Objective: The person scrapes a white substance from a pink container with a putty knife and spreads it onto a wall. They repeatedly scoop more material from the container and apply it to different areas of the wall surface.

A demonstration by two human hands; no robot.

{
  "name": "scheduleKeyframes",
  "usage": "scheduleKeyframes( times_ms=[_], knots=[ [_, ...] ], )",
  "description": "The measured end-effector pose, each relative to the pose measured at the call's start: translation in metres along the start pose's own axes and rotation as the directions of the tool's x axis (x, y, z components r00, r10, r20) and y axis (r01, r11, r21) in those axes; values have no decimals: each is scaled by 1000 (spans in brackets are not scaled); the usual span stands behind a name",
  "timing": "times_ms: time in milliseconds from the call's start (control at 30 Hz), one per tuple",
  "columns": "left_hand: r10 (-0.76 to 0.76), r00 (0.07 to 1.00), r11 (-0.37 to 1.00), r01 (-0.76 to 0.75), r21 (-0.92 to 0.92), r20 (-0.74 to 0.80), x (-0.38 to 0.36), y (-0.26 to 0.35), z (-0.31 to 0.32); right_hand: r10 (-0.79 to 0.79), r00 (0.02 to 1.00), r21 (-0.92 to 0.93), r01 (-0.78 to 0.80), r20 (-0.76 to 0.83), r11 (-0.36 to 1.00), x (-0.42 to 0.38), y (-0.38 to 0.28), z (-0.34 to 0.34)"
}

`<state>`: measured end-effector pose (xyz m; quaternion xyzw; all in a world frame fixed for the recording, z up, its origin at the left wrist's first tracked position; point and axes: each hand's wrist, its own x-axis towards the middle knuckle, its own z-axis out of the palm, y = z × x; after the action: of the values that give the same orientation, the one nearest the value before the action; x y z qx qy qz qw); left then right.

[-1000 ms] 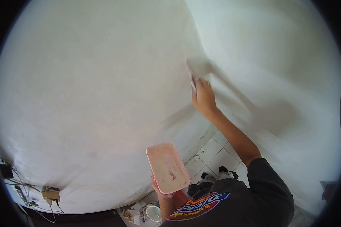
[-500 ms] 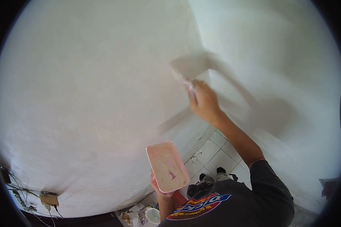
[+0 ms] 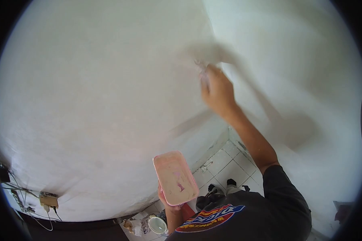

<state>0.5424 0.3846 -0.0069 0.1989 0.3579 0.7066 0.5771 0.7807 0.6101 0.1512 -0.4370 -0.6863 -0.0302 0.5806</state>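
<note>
My right hand [image 3: 218, 89] is closed around the handle of a putty knife [image 3: 201, 65], raised against the pale wall [image 3: 108, 100] close to the inside corner. Motion blurs the knife, and its blade hardly stands out from the wall. Lower down, my left hand [image 3: 163, 197] grips a pink rectangular tub [image 3: 156, 176] from below and its left side. Smooth beige paste [image 3: 171, 172] coats the inside of the tub, with a few pink streaks showing through. Most of my left fingers are hidden under the tub.
At lower left, a wall socket box [image 3: 48, 200] has plugs and loose cables. A white bucket [image 3: 157, 225] stands on the floor beside a crumpled printed bag [image 3: 138, 227]. White floor tiles [image 3: 231, 172] lie below, around my feet. A second wall [image 3: 293, 80] rises on the right.
My right hand has moved up along the wall with the putty knife. The tub in my left hand has shifted slightly left in view.
</note>
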Motion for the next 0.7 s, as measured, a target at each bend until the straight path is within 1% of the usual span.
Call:
scheduleKeyframes(
  times_ms=[33,67,100,133,167,200,233,267,300,333,367,400,433,467,500,533,567,600,633,667,700],
  knots=[
    [116,984,991,-124,51,134,-1,-3,-3,53,999,45,-52,-10,998,12,8,-4],
    [129,984,989,-136,50,124,-1,-3,-3,101,995,93,-99,-20,991,21,16,-5],
    [211,967,957,-234,172,142,-1,-5,-3,89,996,106,-87,-13,991,26,23,-5],
    [286,945,901,-322,291,160,-4,-8,-4,148,988,169,-153,40,974,28,29,-4],
    [298,944,898,-328,292,142,-6,-9,-9,207,973,226,-224,98,948,30,35,-3],
    [151,988,988,-152,17,36,-6,-9,-15,199,974,237,-221,113,946,34,40,-3],
    [-20,1000,960,14,-279,-19,-5,-9,-18,248,965,255,-261,83,931,41,44,-3],
    [-9,999,958,-1,-285,-35,-5,-11,-19,297,953,274,-301,56,913,48,49,-1],
    [24,998,964,-38,-263,-59,-6,-13,-18,298,955,238,-286,-13,928,54,57,5],
    [55,995,969,-73,-237,-83,-7,-15,-18,294,956,247,-286,5,926,59,63,19],
    [61,993,967,-83,-239,-100,-9,-16,-18,160,980,123,-145,-120,982,61,69,36],
    [46,992,960,-77,-268,-121,-11,-16,-19,6,973,-21,-11,-229,1000,58,71,52],
    [31,990,951,-72,-300,-138,-11,-17,-18,-24,977,-106,1,-210,994,49,58,70],
    [35,988,949,-80,-306,-148,-12,-19,-18,-45,993,-108,33,-108,994,39,38,80],
    [169,974,979,-183,-85,-154,-10,-22,-18,-84,995,-135,75,-63,988,24,18,91],
    [298,946,950,-281,138,-129,-7,-23,-15,-141,988,-98,135,-60,986,8,-4,100],
    [303,944,949,-285,135,-134,-8,-23,-9,-195,980,-48,193,-37,980,-10,-24,106],
    [279,948,960,-275,47,-151,-9,-19,5,-258,966,-11,258,-30,966,-26,-39,113],
    [251,954,964,-261,-41,-165,-11,-16,13,-295,956,26,294,3,955,-39,-55,110],
    [252,953,964,-262,-42,-168,-11,-16,8,-296,955,28,296,5,955,-46,-58,106],
    [133,972,965,-171,-197,-196,-8,-16,-1,-298,948,183,275,111,944,-51,-58,103]
  ],
)
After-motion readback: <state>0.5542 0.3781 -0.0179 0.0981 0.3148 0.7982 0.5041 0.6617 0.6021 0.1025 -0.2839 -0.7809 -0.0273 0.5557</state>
